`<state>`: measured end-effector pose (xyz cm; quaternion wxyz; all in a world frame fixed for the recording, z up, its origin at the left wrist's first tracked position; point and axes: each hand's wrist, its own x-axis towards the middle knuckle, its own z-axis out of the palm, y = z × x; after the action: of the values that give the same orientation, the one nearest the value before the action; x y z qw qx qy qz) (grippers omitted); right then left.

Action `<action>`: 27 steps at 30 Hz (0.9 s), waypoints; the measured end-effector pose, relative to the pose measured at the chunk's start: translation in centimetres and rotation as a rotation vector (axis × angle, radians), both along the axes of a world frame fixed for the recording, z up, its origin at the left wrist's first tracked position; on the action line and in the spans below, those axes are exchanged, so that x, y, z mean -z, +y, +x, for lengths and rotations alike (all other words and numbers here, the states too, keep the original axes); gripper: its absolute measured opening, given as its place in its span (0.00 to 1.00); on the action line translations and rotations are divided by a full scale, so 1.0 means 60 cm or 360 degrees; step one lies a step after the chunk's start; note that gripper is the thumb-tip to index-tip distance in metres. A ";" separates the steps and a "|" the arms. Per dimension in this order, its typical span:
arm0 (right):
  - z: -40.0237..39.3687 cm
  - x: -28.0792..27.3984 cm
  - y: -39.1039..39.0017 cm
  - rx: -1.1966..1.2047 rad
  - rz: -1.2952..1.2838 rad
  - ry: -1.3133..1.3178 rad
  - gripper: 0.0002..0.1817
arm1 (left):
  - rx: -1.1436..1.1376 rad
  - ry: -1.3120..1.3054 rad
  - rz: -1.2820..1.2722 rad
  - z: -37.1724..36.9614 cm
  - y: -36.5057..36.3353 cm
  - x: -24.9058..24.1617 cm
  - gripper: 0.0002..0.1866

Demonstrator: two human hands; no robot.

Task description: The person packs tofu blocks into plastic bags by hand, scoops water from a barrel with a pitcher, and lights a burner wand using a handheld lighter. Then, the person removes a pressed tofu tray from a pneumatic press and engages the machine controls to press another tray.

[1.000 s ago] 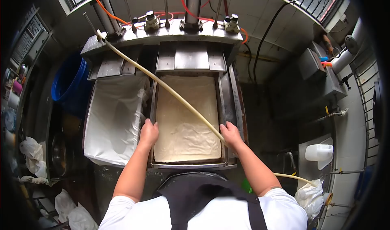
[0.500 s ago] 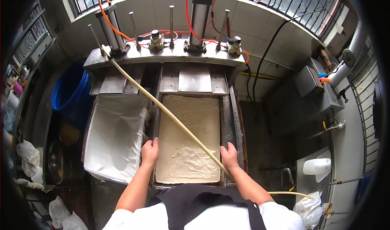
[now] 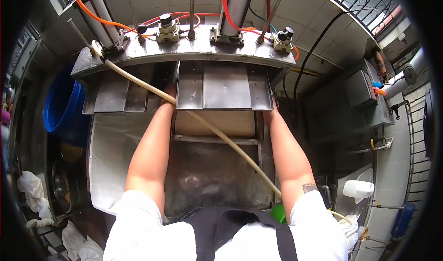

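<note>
Both my arms reach forward under the steel press. My left hand (image 3: pixel 170 94) is in shadow beside the left edge of the press plate (image 3: pixel 226 88), its fingers hidden. My right wrist (image 3: pixel 271 113) goes in at the plate's right edge, and the hand beyond it is out of sight. Between my arms, the near end of a cream-coloured slab (image 3: pixel 214 124) in a metal frame (image 3: pixel 217 140) shows below the plate; the rest is covered. A pale hose (image 3: pixel 221 135) slants across above it. Left of my left arm lies a white cloth-covered block (image 3: pixel 115 155).
Air cylinders (image 3: pixel 235 9) and red and orange air lines stand on the press beam (image 3: pixel 184 51). A blue barrel (image 3: pixel 64 104) is at the left. On the right are a white jug (image 3: pixel 358 189) and a steel box (image 3: pixel 362 92). Bare wet steel (image 3: pixel 217 182) lies nearest me.
The slab and its frame have slid away from me under the press plate, my hands moving forward with them. The view has moved closer to the press. A green object now shows near my waist.
</note>
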<state>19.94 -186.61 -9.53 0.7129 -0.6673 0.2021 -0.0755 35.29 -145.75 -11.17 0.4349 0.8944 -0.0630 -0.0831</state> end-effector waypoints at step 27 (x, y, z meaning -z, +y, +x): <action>0.205 -0.385 -0.056 0.0483 -0.1625 -0.0384 0.41 | -0.0283 0.1140 -0.2248 -0.365 -0.142 -0.053 0.19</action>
<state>32.26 -189.95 13.56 0.2976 -0.8785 0.1506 -0.3420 13.38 -154.28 -8.00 0.8977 0.3280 0.1144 -0.2710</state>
